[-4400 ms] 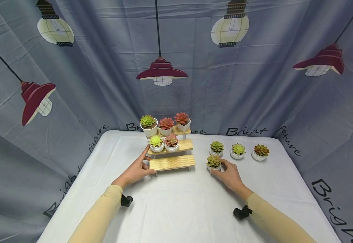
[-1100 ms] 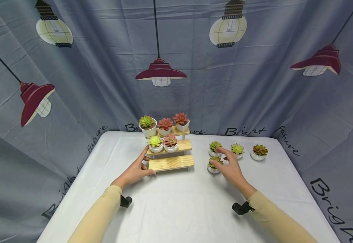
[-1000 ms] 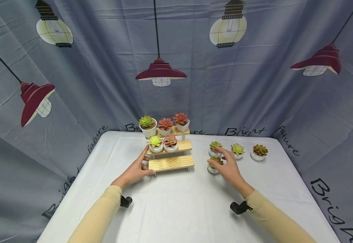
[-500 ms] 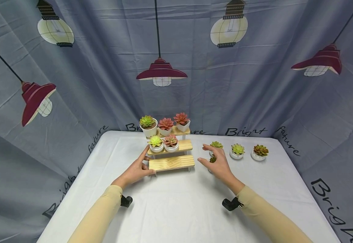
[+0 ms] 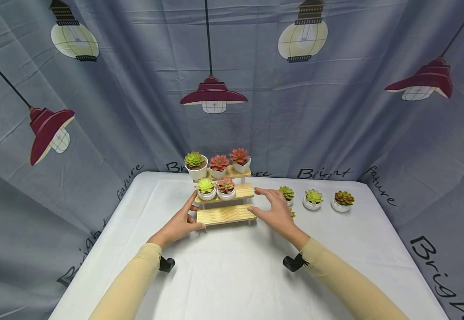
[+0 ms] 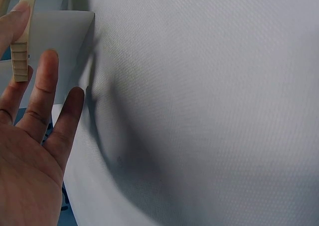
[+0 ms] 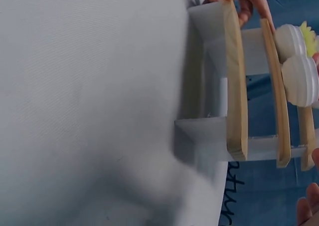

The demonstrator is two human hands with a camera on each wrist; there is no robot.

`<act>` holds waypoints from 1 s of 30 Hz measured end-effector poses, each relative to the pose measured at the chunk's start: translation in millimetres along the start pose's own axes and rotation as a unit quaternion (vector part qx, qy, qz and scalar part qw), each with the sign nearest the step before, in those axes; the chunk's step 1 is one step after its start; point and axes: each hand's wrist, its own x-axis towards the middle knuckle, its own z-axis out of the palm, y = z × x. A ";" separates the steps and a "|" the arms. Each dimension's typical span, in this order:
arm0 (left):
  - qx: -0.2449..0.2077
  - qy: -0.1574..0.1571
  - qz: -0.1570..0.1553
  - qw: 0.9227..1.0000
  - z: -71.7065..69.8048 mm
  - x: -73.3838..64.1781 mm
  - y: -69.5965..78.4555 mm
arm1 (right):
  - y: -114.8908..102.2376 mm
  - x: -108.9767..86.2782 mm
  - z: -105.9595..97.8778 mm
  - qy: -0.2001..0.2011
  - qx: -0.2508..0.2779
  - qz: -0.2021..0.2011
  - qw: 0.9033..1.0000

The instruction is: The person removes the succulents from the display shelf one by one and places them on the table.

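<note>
A three-tier wooden plant stand (image 5: 226, 215) with light boards stands on the white table. My left hand (image 5: 180, 225) holds its left end, the thumb on the front board and the other fingers reaching back along the side. In the left wrist view the thumb touches the board's end (image 6: 20, 61), other fingers extended. My right hand (image 5: 278, 218) is spread at the stand's right end, thumb close to the front board and index finger close to the middle one, holding nothing. Two round white pots with succulents (image 5: 225, 188) sit on the middle tier. Three potted succulents (image 5: 219, 165) fill the top.
Right of the stand, a green succulent (image 5: 287, 194), a yellow-green one (image 5: 313, 199) and a brownish one (image 5: 342, 201) stand on the table. Another succulent (image 5: 291, 213) is mostly hidden behind my right hand. A grey-blue curtain (image 5: 255, 133) hangs behind the table.
My right hand let go of the front potted succulent and moved left to the stand's right end, fingers spread. That pot stayed on the table. My left hand kept its place.
</note>
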 end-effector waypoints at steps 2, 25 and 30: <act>-0.001 0.000 0.003 1.000 -0.2 0.1 -0.2 | -2.6 2.3 2.1 -0.005 -0.010 0.001 1.000; 0.002 0.004 0.007 1.000 -0.7 0.4 -0.5 | -24.8 39.5 37.9 -0.030 -0.067 -0.004 0.997; 0.005 0.002 0.004 1.000 -0.3 -0.7 1.0 | -28.6 43.4 42.4 -0.030 -0.075 0.003 0.997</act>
